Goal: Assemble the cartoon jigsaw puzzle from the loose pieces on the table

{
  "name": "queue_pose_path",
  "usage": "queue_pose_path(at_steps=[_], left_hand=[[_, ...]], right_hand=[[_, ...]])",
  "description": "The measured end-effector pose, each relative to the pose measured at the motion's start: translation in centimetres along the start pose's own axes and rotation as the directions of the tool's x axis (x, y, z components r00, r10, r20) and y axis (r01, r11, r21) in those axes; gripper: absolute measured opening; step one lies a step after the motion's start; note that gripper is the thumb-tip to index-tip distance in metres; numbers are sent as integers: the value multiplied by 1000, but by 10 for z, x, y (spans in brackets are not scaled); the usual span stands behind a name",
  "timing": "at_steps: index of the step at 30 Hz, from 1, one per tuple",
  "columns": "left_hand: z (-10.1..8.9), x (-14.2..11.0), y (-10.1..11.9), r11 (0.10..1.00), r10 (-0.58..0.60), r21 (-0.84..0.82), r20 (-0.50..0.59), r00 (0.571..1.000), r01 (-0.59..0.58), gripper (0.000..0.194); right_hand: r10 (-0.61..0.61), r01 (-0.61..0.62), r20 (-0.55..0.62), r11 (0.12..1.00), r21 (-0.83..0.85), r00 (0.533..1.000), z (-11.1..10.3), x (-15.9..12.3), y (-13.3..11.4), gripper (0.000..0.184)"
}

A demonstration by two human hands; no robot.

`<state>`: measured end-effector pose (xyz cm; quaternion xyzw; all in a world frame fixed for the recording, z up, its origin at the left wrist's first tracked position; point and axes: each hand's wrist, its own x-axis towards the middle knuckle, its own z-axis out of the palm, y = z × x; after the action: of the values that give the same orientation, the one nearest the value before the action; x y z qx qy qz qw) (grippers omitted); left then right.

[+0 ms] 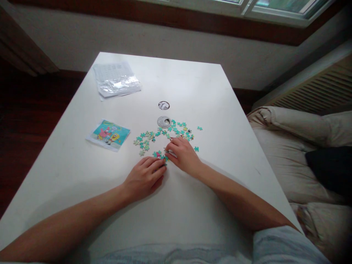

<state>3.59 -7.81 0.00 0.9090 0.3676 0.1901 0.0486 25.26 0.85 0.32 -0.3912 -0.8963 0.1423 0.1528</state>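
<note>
The puzzle cluster [158, 155], teal with a pink figure, lies on the counter between the two hands, partly covered; its full outline and long axis cannot be determined. It sits just beyond the left hand [147, 175], whose fingers lie extended and close together over its near edge, and directly left of the right hand's [183, 154] fingertips. Both hands are close; neither is clearly nearer. The right grip is drawn in, thumb near forefinger with little gap; whether a piece is pinched there cannot be told. The left thumb is hidden, so that grip's opening and hold cannot be confirmed. Loose pieces [173, 121] arc around the far side, below a round grey disc [161, 122]. Farther left lie a picture sheet [111, 134] and, beyond it on the white counter [192, 88], a clear plastic bag [118, 80].
</note>
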Motion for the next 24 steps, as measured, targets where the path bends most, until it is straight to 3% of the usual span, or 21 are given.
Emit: queue_pose_path(at_steps=[12,24], left_hand=[[-1,-2,0,999,37,-16,26,999,-37,24],[1,-3,-2,1000,-2,4,16,1000,1,25]], right_hand=[[-39,40,-13,997,59,999,-4,3,10,16],[-98,94,42,991,90,994,-5,2,10,8]])
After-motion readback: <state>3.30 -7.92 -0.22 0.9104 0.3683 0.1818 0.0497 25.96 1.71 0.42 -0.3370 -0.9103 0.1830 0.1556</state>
